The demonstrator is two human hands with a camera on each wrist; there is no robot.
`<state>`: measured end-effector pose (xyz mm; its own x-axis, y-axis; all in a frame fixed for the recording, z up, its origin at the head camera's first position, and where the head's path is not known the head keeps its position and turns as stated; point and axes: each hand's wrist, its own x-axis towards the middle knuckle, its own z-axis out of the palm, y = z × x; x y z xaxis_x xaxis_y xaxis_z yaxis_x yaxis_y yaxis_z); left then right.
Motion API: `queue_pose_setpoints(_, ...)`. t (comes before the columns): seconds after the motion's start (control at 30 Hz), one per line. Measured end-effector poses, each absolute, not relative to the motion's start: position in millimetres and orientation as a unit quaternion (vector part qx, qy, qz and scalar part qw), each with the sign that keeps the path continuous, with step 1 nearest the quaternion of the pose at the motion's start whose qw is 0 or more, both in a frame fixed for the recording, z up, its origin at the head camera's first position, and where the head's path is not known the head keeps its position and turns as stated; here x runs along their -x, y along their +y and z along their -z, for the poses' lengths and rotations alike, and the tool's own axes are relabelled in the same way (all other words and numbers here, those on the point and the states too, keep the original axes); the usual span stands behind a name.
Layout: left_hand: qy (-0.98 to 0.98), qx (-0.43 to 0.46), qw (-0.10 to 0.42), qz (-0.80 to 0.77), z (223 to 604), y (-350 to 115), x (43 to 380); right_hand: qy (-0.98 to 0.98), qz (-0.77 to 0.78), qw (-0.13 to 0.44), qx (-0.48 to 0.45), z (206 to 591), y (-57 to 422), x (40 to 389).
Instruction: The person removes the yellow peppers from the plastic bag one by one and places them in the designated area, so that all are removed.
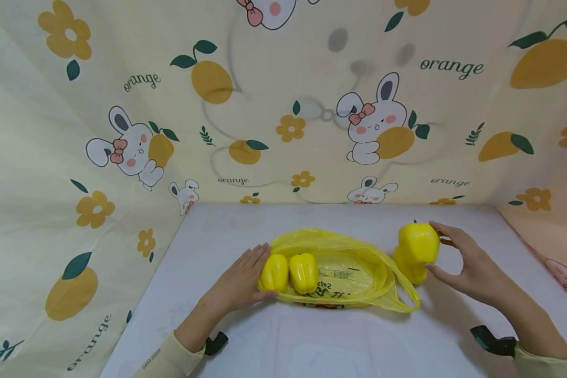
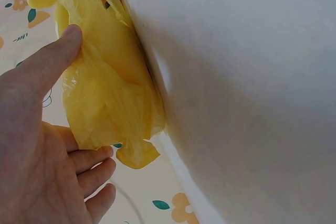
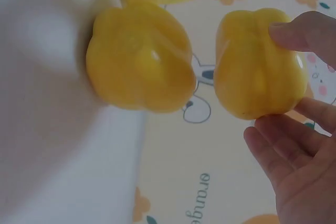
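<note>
A yellow plastic bag (image 1: pixel 347 273) lies on the table with its mouth spread open. Inside its left end sit two yellow bell peppers (image 1: pixel 304 273). Against that end rests my left hand (image 1: pixel 243 278), fingers extended along the far side; in the left wrist view its thumb (image 2: pixel 68 45) touches the plastic. To the right of the bag, my right hand (image 1: pixel 477 270) holds another yellow bell pepper (image 3: pixel 260 64) between thumb and fingers. A further yellow bell pepper (image 3: pixel 140 59) stands on the table beside the bag, partly hidden behind the held one in the head view.
The white tabletop (image 1: pixel 321 341) stretches out in front of the bag. Behind it hangs a cream cloth (image 1: pixel 274 210) printed with rabbits and oranges, and similar cloth lines both sides. A bag handle (image 1: pixel 408 299) loops out at the right end, close to the standing pepper.
</note>
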<state>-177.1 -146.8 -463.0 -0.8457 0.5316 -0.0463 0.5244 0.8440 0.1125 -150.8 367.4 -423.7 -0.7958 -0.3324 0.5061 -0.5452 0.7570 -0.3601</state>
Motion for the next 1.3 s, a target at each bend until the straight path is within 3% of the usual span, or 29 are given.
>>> queue_pose_setpoints(0.6,0.957,-0.284,0.037,-0.054,463,-148,179,-0.907,-0.27,0.225,-0.23,435,397,148)
queue_pose_setpoints(1.07,0.956,-0.285,0.033,-0.058,464,-149,178,-0.913,-0.292,0.208,-0.197,447,418,147)
queue_pose_setpoints(1.3,0.956,-0.284,0.035,-0.059,464,-150,178,-0.925,-0.3,0.165,-0.164,457,427,144)
